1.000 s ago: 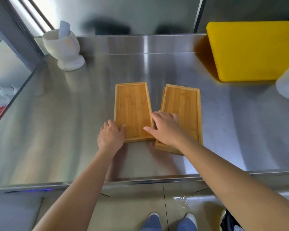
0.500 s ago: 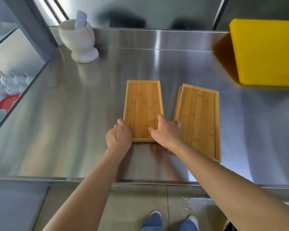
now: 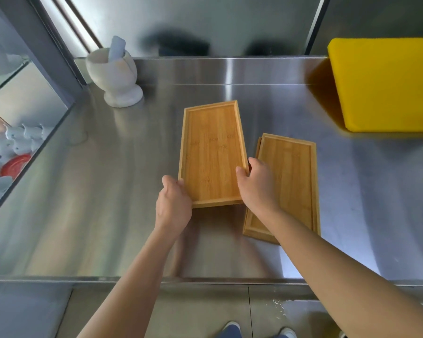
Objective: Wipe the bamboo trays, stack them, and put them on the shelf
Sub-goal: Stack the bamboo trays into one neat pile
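Your left hand [image 3: 173, 206] and right hand [image 3: 255, 189] pinch the long sides of the rectangular bamboo tray [image 3: 211, 154] mid-counter, just beside the stacked bamboo trays [image 3: 288, 181]. It looks light, stiff and smooth; grip the raised rims.

- Single wide-angle view from the person's head, facing forward and steeply down.
- Close over a steel counter [image 3: 83, 191]; the person's shoes [image 3: 230, 331] at the near edge, a wall [image 3: 205, 20] at the far edge.
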A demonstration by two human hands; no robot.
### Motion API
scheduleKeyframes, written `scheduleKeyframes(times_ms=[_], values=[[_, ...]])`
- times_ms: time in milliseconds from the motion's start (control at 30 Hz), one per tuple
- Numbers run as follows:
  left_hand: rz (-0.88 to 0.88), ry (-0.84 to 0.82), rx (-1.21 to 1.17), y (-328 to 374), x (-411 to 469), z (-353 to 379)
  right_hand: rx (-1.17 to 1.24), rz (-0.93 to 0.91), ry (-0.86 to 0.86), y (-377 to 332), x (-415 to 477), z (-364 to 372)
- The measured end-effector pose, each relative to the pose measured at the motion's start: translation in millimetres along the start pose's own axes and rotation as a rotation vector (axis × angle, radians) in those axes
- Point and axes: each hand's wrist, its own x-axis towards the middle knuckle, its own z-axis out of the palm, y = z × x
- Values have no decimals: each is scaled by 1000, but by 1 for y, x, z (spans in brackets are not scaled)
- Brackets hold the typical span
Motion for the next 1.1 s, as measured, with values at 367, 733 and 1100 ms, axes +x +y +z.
scheduleKeyframes(times_ms=[367,733,1100], values=[[340,-119,162,64,-15,59,-30,93,231,67,-14,-81],[420,-167,297,49,-32,97,-39,239,232,110,-37,-78],[504,-125,306,30,-35,97,-150,142,203,121,-39,-71]])
